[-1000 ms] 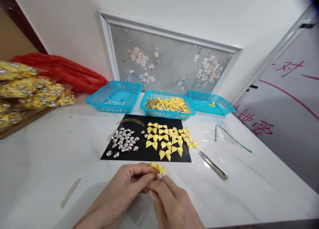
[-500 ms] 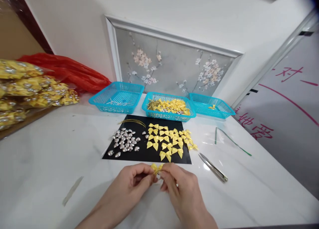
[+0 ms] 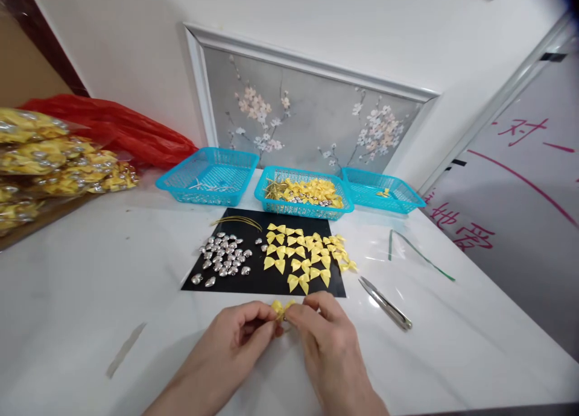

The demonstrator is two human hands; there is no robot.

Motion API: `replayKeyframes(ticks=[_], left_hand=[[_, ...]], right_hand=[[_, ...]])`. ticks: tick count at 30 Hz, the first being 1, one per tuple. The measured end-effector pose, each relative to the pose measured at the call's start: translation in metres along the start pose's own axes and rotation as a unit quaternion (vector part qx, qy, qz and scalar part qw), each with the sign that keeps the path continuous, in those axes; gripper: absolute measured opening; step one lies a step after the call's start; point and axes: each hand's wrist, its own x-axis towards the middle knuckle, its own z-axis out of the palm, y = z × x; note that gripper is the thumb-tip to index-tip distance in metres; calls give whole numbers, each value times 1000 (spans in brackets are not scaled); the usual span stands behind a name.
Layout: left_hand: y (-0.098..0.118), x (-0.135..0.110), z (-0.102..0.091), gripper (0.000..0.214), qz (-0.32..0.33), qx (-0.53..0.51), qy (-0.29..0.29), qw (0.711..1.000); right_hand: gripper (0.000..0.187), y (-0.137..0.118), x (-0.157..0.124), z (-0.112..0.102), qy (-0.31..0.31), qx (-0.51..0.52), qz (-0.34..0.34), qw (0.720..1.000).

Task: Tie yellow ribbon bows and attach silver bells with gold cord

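Note:
Between my two hands, just in front of the black mat (image 3: 271, 283), is a yellow ribbon bow (image 3: 278, 308). My left hand (image 3: 239, 337) pinches its left side between thumb and forefinger. From the right, my right hand (image 3: 326, 337) is closed on the bow's other side, and its fingers cover part of it. A bit of thin wire seems to show below the bow. On the mat lie silver heart-shaped beads (image 3: 224, 254) at the left, yellow bows (image 3: 296, 252) in loose rows at the right, and a few gold wires (image 3: 237, 219) along the back.
Metal snips (image 3: 386, 304) lie right of the mat, near a bent green strip (image 3: 420, 253). Three blue baskets stand behind: left (image 3: 205, 193), middle (image 3: 303, 210) holding finished-looking bows, right (image 3: 384, 204). Bagged bows (image 3: 58, 163) and red plastic (image 3: 113, 126) are far left. A grey strip (image 3: 125, 349) lies front left.
My right hand has shifted its grip, with its fingers more curled over the bow. The bow stays in both hands at nearly the same spot. The camera view has moved slightly.

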Motion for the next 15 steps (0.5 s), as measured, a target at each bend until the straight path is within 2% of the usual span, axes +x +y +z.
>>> replayKeyframes(ticks=[4, 7, 10, 12, 15], left_hand=[[-1, -1, 0, 20, 8, 27, 3, 1000], [0, -1, 1, 20, 18, 54, 12, 998], [2, -1, 3, 19, 33, 75, 27, 996], [3, 0, 3, 21, 38, 92, 36, 994], [3, 0, 2, 23, 31, 106, 38, 993]], right_hand=[[32, 7, -3, 5, -20, -25, -3, 999], [34, 6, -4, 4, -34, -82, -44, 995], [26, 2, -1, -1, -65, -137, -80, 985], [21, 1, 1, -4, -90, -143, -94, 981], [27, 3, 3, -5, -99, -107, -92, 985]])
